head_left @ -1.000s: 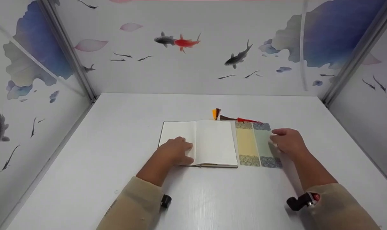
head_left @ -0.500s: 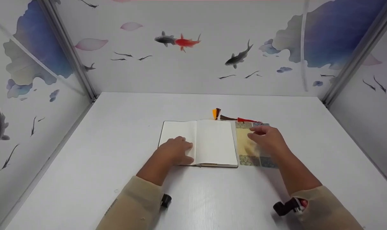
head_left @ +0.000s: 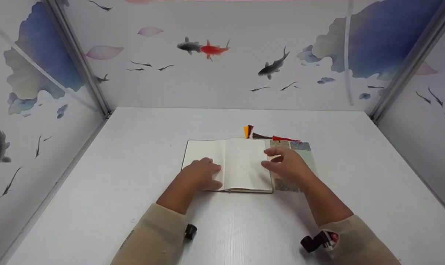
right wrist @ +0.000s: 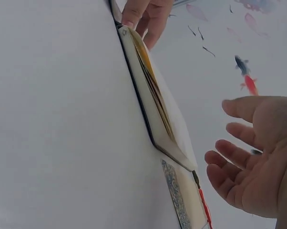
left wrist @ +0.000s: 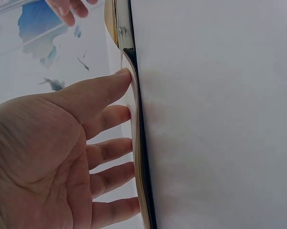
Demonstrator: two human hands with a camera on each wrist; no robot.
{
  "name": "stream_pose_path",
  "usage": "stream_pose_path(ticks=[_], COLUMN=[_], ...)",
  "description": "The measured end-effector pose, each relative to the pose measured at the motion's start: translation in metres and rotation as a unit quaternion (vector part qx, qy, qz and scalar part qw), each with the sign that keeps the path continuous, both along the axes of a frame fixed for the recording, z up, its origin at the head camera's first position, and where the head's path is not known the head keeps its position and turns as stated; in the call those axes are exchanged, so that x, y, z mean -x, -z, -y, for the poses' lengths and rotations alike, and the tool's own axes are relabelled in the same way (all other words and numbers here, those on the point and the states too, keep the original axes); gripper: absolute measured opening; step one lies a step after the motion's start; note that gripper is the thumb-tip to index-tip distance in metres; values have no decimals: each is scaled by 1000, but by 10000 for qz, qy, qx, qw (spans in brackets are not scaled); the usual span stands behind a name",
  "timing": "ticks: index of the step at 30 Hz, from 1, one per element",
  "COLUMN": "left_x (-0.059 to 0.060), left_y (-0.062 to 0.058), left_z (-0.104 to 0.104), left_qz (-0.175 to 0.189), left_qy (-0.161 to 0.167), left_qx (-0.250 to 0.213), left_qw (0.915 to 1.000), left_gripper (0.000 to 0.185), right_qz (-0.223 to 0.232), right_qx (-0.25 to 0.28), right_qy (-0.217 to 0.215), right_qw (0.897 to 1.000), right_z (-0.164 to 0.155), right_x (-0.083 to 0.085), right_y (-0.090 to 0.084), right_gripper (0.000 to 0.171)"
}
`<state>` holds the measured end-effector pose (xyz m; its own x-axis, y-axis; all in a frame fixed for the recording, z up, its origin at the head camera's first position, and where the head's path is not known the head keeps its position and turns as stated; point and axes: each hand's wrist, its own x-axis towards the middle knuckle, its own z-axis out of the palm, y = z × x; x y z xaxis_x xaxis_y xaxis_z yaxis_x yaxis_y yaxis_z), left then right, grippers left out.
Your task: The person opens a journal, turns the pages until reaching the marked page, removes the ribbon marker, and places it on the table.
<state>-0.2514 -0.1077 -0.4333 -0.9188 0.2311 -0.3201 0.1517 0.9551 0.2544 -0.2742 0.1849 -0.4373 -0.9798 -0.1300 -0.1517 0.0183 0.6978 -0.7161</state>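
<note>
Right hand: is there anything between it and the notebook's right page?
Nothing visible. The right hand hovers open above the right page's outer edge of the notebook, with only air between in the right wrist view.

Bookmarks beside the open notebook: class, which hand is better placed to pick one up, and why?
Probably the right. The right hand hovers open above the bookmarks at the notebook's right edge. The left hand presses the left page flat, across from them.

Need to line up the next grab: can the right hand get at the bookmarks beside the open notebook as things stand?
Probably yes. The right hand hovers open just above the bookmarks, nothing lies between them, and the left hand rests on the notebook.
</note>
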Motion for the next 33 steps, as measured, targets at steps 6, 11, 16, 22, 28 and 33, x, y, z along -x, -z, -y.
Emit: stream_pose_path(ticks=[6, 11, 16, 22, 28, 33], left_x=[1, 1, 0, -2, 0, 0], left_y=[1, 2, -1, -3, -2, 0], left_z=[0, 0, 0, 0, 0, 1], left_qz=[23, -9, 27, 64, 39, 2], left_qy=[24, -10, 20, 49, 83, 51], left_qx=[85, 36, 42, 23, 71, 37], left_qw=[10000, 10000, 10000, 10000, 9999, 10000], left_gripper=[67, 67, 67, 67, 66, 67], right_qz=[-649, -758, -789, -679, -545, -539], right_qx=[-974, -1253, -1442, -1575, -1479, -1538], right_qy=[-1195, -1558, -1775, -1976, -2015, -2004], right_qw=[9859, 9769, 9703, 9652, 9667, 9661], right_z=[5, 5, 5, 4, 3, 2], right_x=[-4, -6, -8, -8, -9, -9], right_y=[13, 19, 20, 22, 23, 23], right_gripper=[60, 59, 58, 48, 46, 44])
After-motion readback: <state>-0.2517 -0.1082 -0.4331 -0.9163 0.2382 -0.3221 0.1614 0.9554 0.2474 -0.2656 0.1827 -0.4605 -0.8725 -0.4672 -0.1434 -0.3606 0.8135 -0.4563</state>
